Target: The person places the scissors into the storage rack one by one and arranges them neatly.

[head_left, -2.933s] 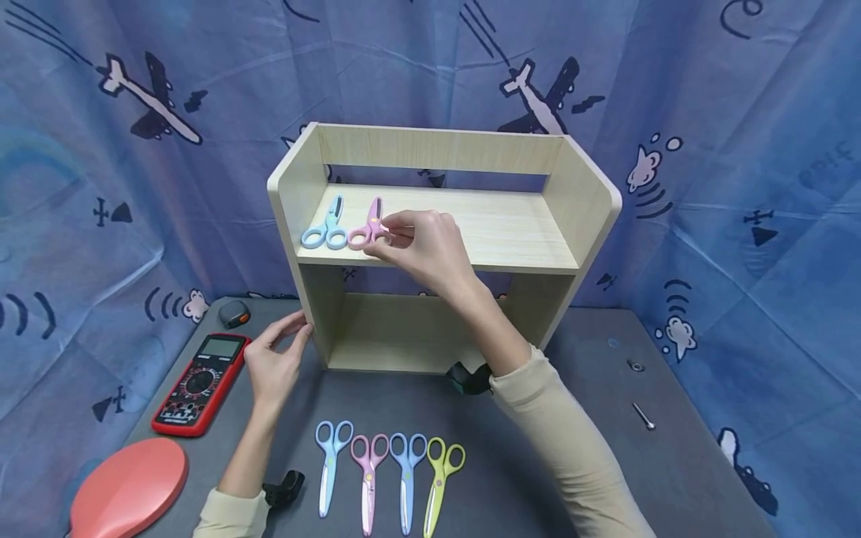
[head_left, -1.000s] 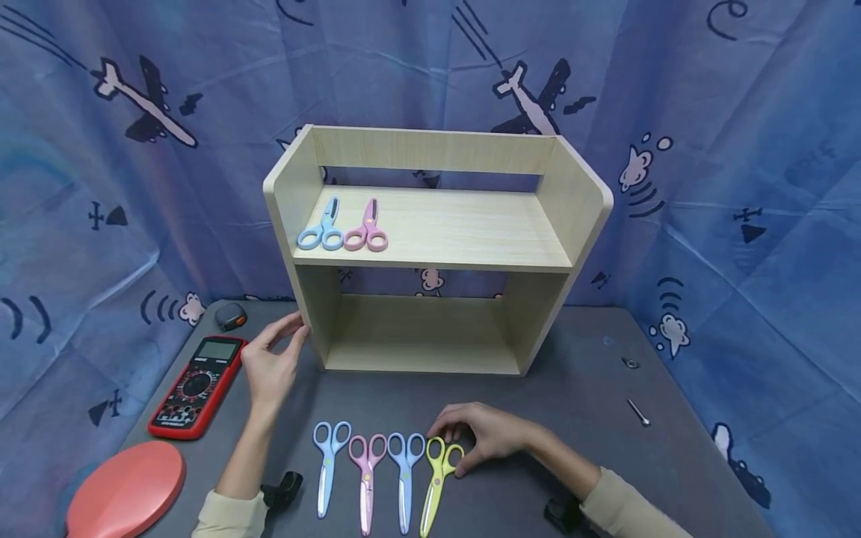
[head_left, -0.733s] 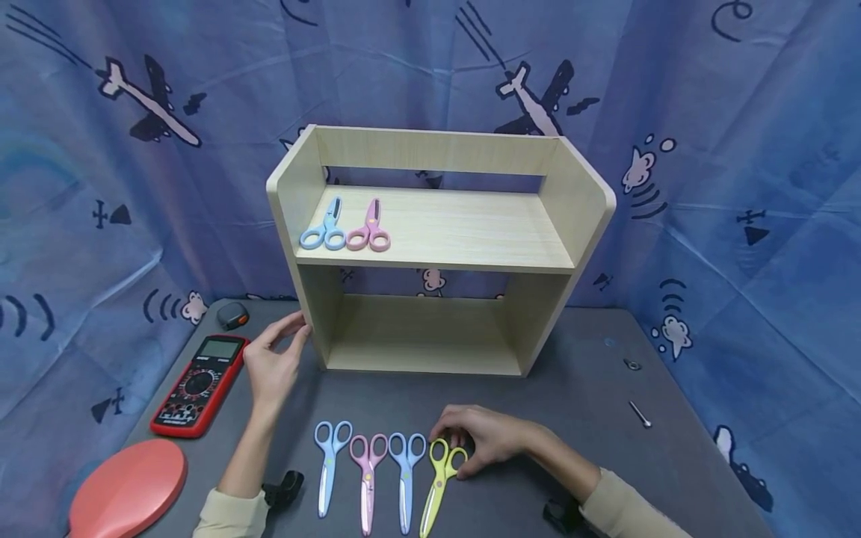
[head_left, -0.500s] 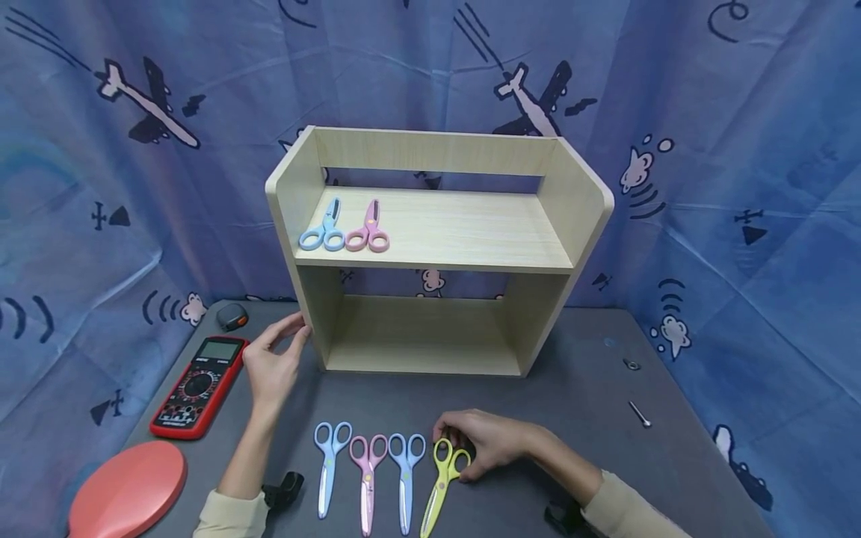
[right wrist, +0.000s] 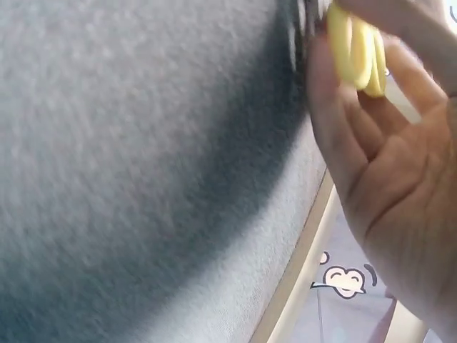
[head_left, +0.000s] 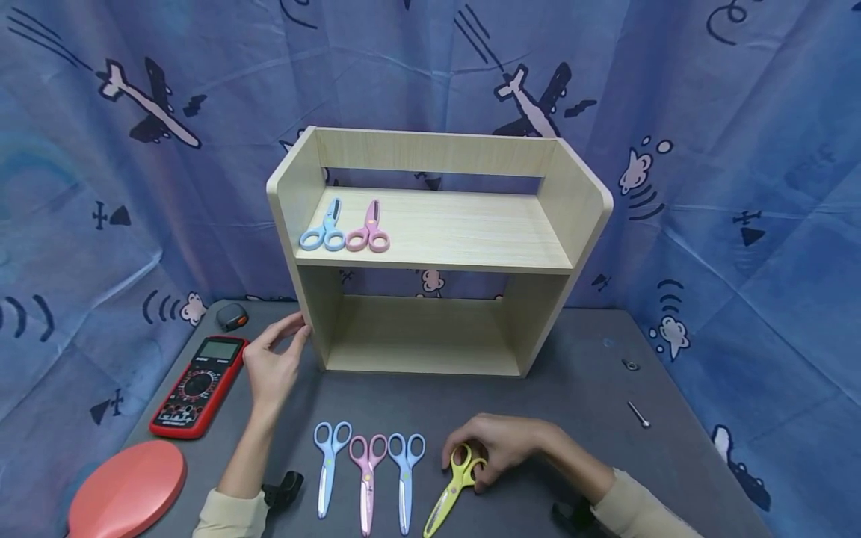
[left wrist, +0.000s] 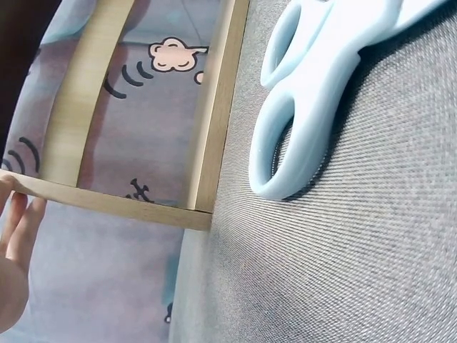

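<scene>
Against the blue cloth (head_left: 726, 134), on the grey worktop (head_left: 558, 396), stands a two-tier shelf (head_left: 437, 152), its open front facing the person, probably for easy reach. Well off to the left lie a coral disc (head_left: 128, 486) and a meter (head_left: 199, 386), seemingly out of the way. With lightly bent fingers, grasping nothing, the left hand (head_left: 272, 366) touches the shelf's left side, likely to steady it. The right hand (head_left: 501, 448) has thumb and fingers closed on the loops of the yellow scissors (head_left: 459, 478), over the worktop, perhaps keeping clear of the blades. Beside them, light-blue scissors (head_left: 329, 453), pink scissors (head_left: 366, 465) and blue scissors (head_left: 405, 463) lie in a row, loops toward the shelf. Two smaller pairs, blue (head_left: 329, 224) and pink (head_left: 369, 226), lie neatly at the upper tier's left end, blades backward. Smallest at right is a bolt (head_left: 639, 415).

Only the left wrist view shows the light-blue loops up close and fingertips against the panel edge; the right wrist view shows the yellow loops edge-on, which the head view flattens. Whether the yellow tips touch the worktop, I cannot tell.
</scene>
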{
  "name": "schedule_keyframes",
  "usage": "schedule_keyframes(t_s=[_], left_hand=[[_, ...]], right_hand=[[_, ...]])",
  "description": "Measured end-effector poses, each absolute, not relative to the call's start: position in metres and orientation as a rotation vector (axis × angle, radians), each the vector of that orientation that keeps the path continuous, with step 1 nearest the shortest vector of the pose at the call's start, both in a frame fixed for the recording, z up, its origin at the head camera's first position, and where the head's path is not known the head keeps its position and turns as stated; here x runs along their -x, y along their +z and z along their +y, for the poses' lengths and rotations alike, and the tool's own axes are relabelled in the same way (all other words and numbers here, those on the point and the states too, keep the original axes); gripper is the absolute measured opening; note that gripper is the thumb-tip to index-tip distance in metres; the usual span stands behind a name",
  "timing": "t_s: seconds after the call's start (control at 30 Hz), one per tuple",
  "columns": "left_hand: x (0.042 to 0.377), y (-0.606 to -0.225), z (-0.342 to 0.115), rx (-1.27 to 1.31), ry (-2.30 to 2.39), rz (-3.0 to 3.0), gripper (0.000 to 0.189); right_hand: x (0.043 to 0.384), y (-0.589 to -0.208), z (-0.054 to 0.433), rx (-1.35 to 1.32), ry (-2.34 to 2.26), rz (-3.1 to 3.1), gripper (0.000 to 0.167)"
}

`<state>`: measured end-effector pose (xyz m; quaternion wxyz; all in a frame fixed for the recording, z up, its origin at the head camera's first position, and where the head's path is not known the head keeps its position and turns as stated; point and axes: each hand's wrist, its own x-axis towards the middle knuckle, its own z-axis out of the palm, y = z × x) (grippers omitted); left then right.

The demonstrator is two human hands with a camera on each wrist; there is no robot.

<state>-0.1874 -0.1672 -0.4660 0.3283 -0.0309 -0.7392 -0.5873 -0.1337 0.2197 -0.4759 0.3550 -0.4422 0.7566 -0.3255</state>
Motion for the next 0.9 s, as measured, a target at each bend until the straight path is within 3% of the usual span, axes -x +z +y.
schedule_keyframes(t_s=[0.17, 0.43, 0.9], left_hand=[[0.187, -0.466, -0.167, 0.080, -1.540, -1.936, 0.029], [0.187, -0.466, -0.166, 0.063, -1.531, -1.945, 0.029], [0.188, -0.465, -0.165, 0.034, -1.514, -1.966, 0.030]], right_hand=[[0.135, -0.473, 0.227, 0.976, -0.913, 1.714, 0.042], [0.136, -0.470, 0.239, 0.747, -1.056, 1.332, 0.050], [0.123, -0.462, 0.244, 0.723, -1.127, 1.319, 0.055]])
